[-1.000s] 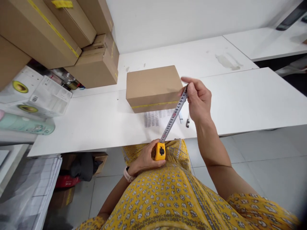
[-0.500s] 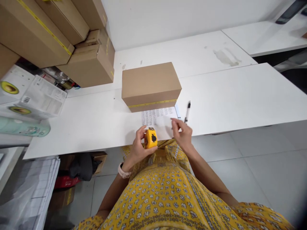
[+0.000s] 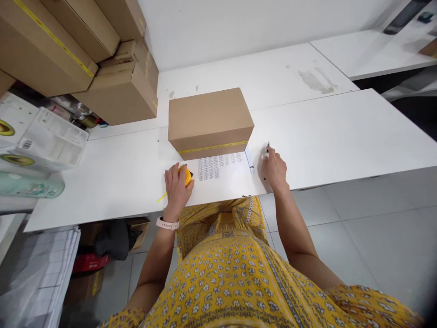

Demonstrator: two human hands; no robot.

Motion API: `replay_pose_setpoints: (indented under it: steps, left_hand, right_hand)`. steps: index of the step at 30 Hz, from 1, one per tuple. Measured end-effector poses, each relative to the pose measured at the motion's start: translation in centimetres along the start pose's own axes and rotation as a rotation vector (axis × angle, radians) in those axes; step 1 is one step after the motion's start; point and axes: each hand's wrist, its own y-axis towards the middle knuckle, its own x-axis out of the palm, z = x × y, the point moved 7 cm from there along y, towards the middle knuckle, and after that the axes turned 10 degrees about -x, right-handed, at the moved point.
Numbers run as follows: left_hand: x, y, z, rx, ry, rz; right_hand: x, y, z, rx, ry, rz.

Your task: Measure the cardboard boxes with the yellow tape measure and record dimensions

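Observation:
A plain cardboard box (image 3: 210, 120) with a yellow tape line stands on the white table (image 3: 341, 136). In front of it lies a printed sheet (image 3: 221, 171). My left hand (image 3: 176, 184) rests on the table left of the sheet, fingers wrapped over a yellow tape measure (image 3: 186, 175). My right hand (image 3: 274, 168) lies on the table to the right of the sheet, its fingers closed around a black pen (image 3: 267, 148) whose tip pokes out above them.
Large cardboard boxes (image 3: 119, 93) are stacked at the back left. White product boxes (image 3: 44, 141) and a pale green bottle (image 3: 30, 187) sit at the left edge. Under the table are a dark bag (image 3: 114, 237) and papers (image 3: 37, 273). Another white table (image 3: 368, 54) stands at the back right.
The tape has retracted. My left hand carried the tape measure from my lap onto the table. My right hand let go of the tape and closed on the pen.

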Motion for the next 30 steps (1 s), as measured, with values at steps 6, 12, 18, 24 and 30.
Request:
replay_pose_setpoints:
  steps: [6,12,18,24,30]
  left_hand:
    - [4.9,-3.9,7.6,0.350,-0.153,-0.192]
    - [8.2,-5.4,11.7,0.410,-0.116,-0.395]
    - [8.6,-7.1,12.4,0.345,-0.198,-0.424]
    - [8.5,-7.4,11.6,0.333,-0.215,-0.364]
    - [7.9,-7.6,11.8,0.467,-0.053,-0.105]
  right_hand:
    - [-3.0,-2.4,0.7,0.184,0.976,0.070]
    - [-6.9,-5.5,-1.7,0.122,1.096,0.162]
    - [-2.6,-7.0,-6.0,0.150,1.124,-0.085]
    - [2.2,-7.7,-7.9,0.198,0.983,-0.244]
    - [3.5,-7.5,-8.0,0.102,0.841,-0.086]
